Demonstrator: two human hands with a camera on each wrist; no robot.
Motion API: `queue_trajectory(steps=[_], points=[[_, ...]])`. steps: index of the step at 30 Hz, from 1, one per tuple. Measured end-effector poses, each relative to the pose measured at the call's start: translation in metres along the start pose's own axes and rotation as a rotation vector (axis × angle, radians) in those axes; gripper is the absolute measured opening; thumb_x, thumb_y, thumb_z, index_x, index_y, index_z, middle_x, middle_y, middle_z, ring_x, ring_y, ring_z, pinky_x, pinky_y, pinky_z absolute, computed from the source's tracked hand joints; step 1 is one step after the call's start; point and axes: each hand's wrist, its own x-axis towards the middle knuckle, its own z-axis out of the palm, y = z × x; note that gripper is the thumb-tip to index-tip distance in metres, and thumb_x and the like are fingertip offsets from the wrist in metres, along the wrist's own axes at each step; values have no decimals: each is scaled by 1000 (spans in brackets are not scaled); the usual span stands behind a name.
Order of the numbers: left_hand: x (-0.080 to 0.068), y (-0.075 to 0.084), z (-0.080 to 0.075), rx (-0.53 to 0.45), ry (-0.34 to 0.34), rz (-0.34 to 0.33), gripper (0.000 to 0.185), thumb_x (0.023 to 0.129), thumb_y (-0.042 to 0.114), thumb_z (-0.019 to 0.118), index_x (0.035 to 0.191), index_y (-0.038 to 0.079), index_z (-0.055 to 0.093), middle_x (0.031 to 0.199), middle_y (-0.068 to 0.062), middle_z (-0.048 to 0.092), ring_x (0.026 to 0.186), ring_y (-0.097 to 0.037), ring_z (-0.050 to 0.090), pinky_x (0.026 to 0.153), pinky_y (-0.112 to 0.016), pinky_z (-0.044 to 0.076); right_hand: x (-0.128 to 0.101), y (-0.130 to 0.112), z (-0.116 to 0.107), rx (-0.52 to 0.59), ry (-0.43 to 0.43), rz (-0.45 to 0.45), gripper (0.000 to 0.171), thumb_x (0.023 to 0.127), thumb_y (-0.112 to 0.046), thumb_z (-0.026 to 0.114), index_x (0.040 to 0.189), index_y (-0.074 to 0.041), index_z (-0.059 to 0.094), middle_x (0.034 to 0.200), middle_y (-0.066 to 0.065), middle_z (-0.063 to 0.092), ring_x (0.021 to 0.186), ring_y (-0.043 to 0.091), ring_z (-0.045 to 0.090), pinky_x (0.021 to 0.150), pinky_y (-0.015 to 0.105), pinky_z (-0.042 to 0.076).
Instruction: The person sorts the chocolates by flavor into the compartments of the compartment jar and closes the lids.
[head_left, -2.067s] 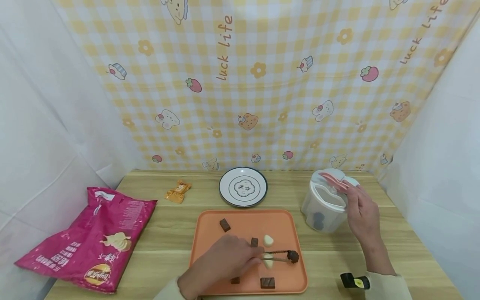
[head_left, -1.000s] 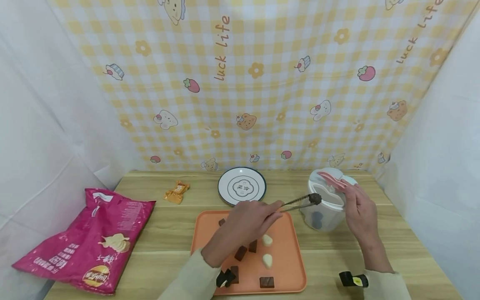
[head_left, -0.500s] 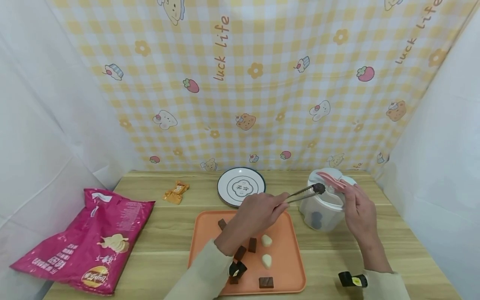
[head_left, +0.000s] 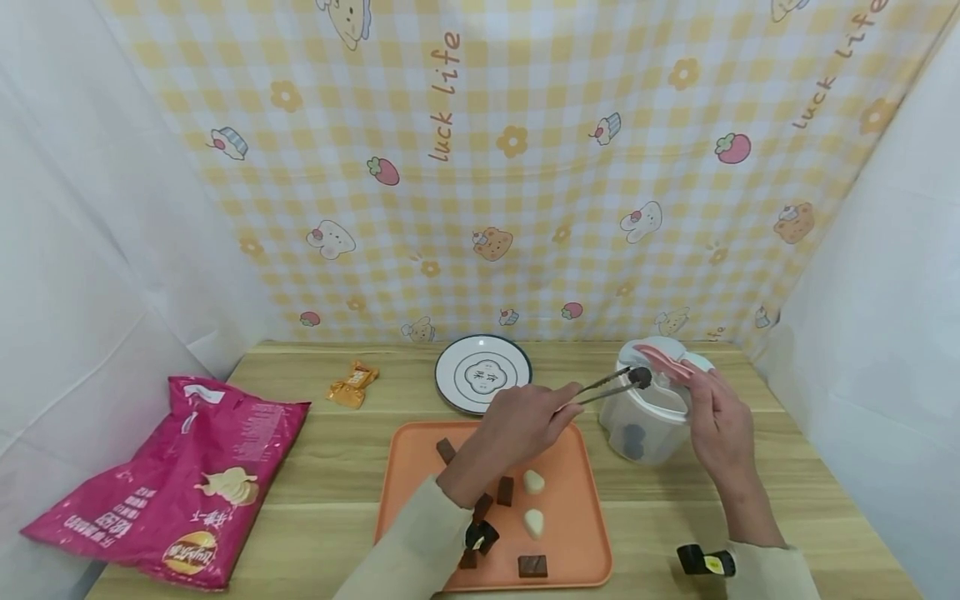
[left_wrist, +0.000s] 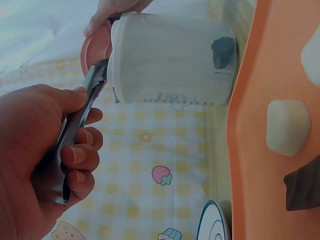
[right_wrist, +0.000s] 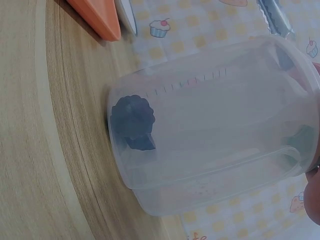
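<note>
Tongs [head_left: 603, 389] are being pinched by the left hand [head_left: 525, 429], long axis running up-right twd the container [head_left: 648, 417]; a dark chocolate ball [head_left: 641, 377] is being clamped at the tips, right at the open rim. The pink lid [head_left: 663, 360] is being gripped by the right hand [head_left: 720, 425]. Vs 0.5 s ago, little is being changed; 2.1 s ago the ball was being picked off the tray [head_left: 585, 467].

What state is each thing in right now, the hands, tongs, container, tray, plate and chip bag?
left hand: grips the tongs.
tongs: pinched on a dark round piece at the container's mouth.
right hand: holds the pink lid flap up.
container: upright, open, dark pieces inside.
tray: holds brown and white pieces.
plate: bare.
chip bag: lying flat.
</note>
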Motion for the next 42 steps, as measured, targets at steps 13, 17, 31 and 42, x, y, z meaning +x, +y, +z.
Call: queue_trajectory(steps=[13,17,31,42], points=[[-2,-2,2,11,2,-7,39,110,43,48,140,26,65,75,5,66,65,-12,63,47,-26,39,0,2,1,-9,29,-17,36,110,-17,49,118,9,71,124,25,68,129,37,56,113,21,30],[-2,-2,2,0,-9,-10,39,110,43,47,141,26,64,75,5,67,65,-12,63,48,-26,40,0,2,0,-11,22,-8,37,111,-18,48,122,9,70,125,25,67,129,44,55,112,21,29],[-11,-12,-5,-101,-73,-67,44,110,43,45,147,20,57,80,4,66,71,-14,64,49,-27,41,0,3,1,-4,35,-14,37,110,-18,48,104,10,73,121,25,69,129,32,57,113,23,30],[-52,-45,-7,-71,-47,-79,37,110,40,47,132,12,59,93,2,69,76,-14,67,57,-33,50,0,5,1,0,33,-38,35,110,-16,49,117,10,71,125,26,67,129,11,54,113,22,29]])
